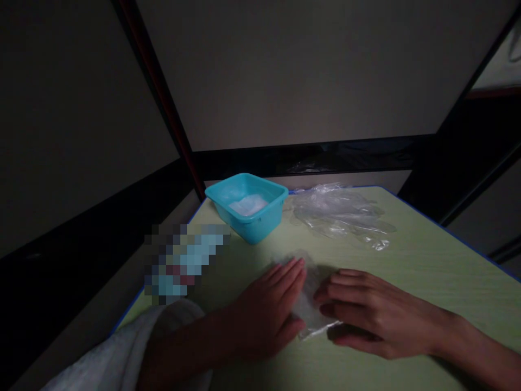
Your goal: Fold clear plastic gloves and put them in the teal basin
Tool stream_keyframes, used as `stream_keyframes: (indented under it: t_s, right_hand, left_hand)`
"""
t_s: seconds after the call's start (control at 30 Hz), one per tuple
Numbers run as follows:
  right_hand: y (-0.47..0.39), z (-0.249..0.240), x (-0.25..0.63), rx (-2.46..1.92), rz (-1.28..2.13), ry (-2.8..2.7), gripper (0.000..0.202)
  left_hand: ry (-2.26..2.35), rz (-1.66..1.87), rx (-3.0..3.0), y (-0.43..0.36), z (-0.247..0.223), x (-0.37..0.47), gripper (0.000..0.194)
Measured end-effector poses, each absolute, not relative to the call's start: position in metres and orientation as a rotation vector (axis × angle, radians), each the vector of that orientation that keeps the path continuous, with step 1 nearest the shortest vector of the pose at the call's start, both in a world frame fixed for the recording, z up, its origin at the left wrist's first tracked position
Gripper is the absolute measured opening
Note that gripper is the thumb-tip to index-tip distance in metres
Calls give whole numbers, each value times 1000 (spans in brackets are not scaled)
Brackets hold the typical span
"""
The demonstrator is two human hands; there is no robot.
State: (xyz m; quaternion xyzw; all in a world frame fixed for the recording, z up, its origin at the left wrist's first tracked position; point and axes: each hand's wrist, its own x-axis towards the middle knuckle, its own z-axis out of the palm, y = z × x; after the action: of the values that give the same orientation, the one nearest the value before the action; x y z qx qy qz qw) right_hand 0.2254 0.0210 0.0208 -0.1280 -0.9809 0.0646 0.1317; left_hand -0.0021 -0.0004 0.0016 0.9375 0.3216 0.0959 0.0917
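A thin clear plastic piece (311,304), apparently a folded disposable glove, lies flat on the table in front of me. My left hand (268,307) rests on its left part, palm down with fingers stretched out, covering much of it. At its right edge is my right hand (370,312), fingers loosely bent and thumb held apart; whether they touch the plastic is hard to tell. Farther back, several clear plastic gloves (340,214) are spread in a loose heap. A turquoise basket (260,225) stands left of them, with a whitish folded plastic piece (248,205) inside.
The pale yellow-green table (431,260) has a blue edge. A blurred-out light blue item (195,260) lies near its left edge. Grey panels (305,70) with dark trim rise behind the table. The scene is dim.
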Motion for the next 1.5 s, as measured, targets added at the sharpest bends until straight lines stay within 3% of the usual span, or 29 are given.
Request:
stream_keyframes:
  t_s: [0.37,0.67,0.8,0.93,1.07,1.3,1.43,1.5]
  right_hand:
    - [12,21,223,-373,-207,-2827,34]
    - [13,14,221,-341,-288,-2844,28]
    - [13,17,220,-454,-257,-2873,29]
    - [14,19,220,-522,-199,-2877,28]
    - [19,23,221,-711,109,-2832,27]
    - [38,21,223,-1000,1032,-2314,11]
    - [46,11,219,-1031,1249,-2110,16]
    - [49,6,216,-1082,1280,-2027,19]
  left_hand:
    - [948,99,2713,1,3,-2,69]
    - [959,320,2845,-4,-2,0,83]
    - [991,521,2917,-11,-6,4,67]
    - [1084,591,2886,-13,-7,7,37]
    - [1147,669,2791,-7,-7,6,10]
    - [1397,709,2350,7,-3,7,19]
    - [1433,782,2068,10,-6,10,9]
    - [1417,853,1947,11,-8,11,21]
